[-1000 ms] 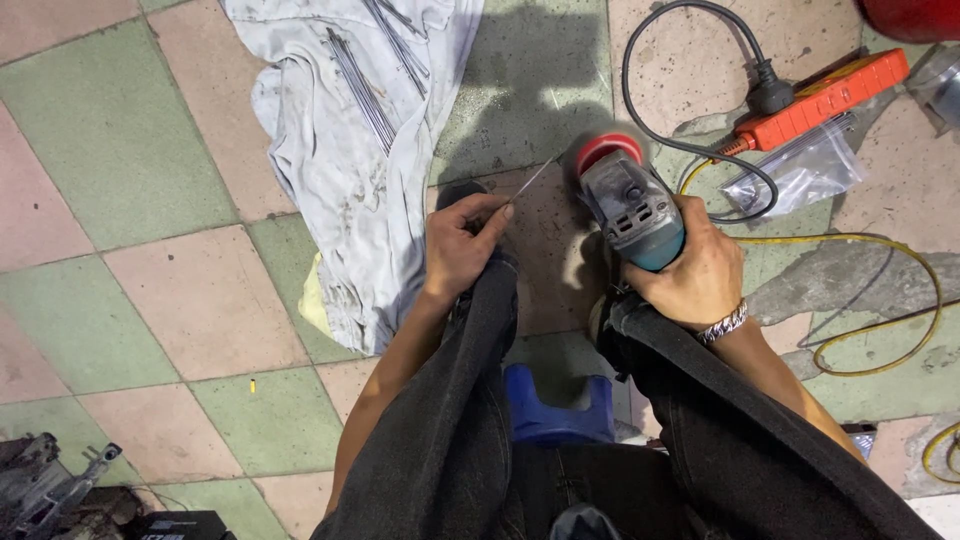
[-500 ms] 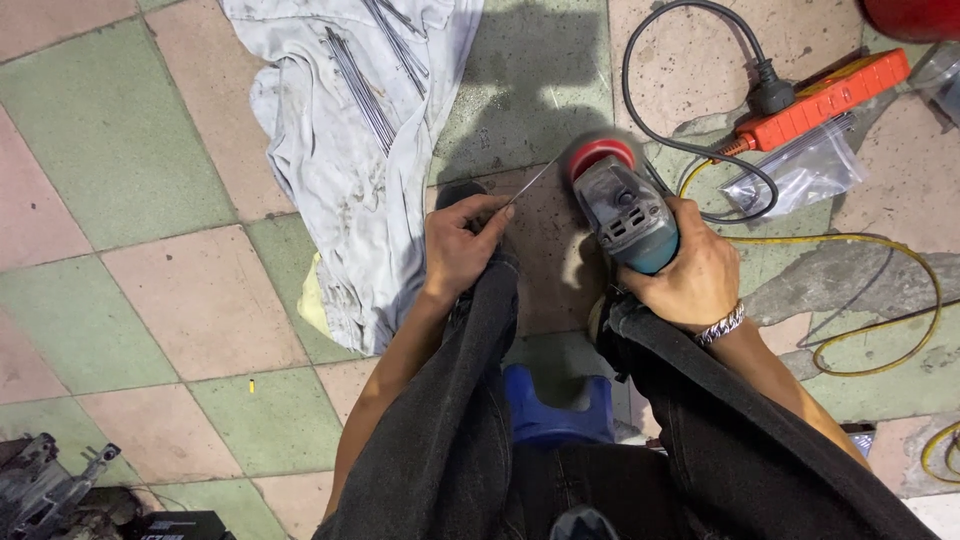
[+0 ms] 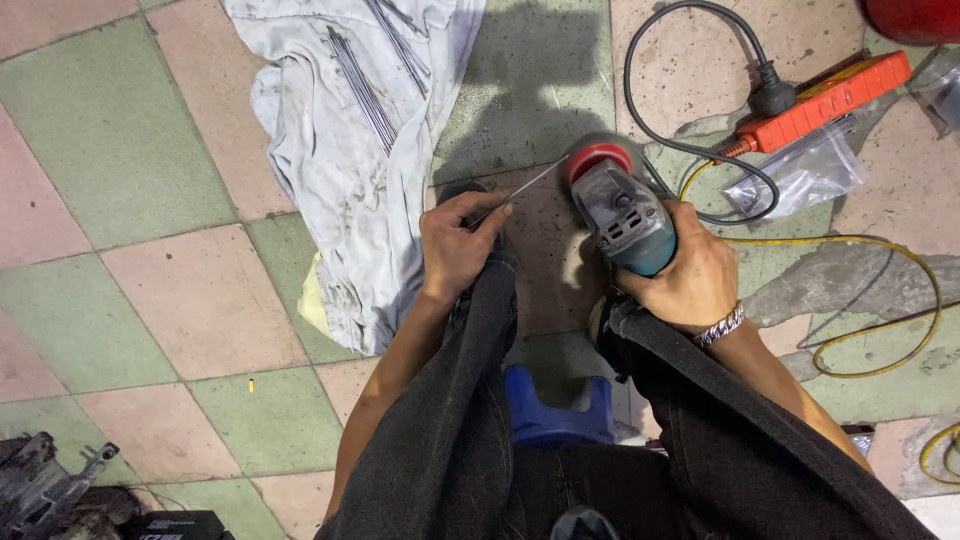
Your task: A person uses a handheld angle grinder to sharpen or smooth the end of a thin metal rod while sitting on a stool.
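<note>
Head view, looking down at a tiled floor (image 3: 150,280) of pale green and pink squares. At the lower left corner lies dark metal machinery (image 3: 50,490), partly cut off by the frame edge. Further right, a crumpled grey-white cloth (image 3: 340,170) is spread on the floor, with a bundle of thin metal rods (image 3: 365,85) lying on its upper part.

Right of the cloth, the left hand (image 3: 455,245) is closed in a pinch grip on a thin metal rod (image 3: 530,185); thumb and fingers are pressed together on its near end. The rod runs up and to the right, and its far tip meets the red guard (image 3: 598,158) of an angle grinder (image 3: 625,215). The right hand (image 3: 690,280) is clamped around the teal body of the grinder, with a metal chain bracelet (image 3: 722,326) at the wrist. Both forearms rest along dark-trousered knees, and a blue stool (image 3: 555,410) shows between the legs.

A black power cable (image 3: 690,150) loops from the grinder to a plug seated in an orange power strip (image 3: 830,100) at the upper right. A clear plastic bag (image 3: 800,175) lies just below the strip. A yellow cable (image 3: 900,300) curves across the floor at the right edge.
</note>
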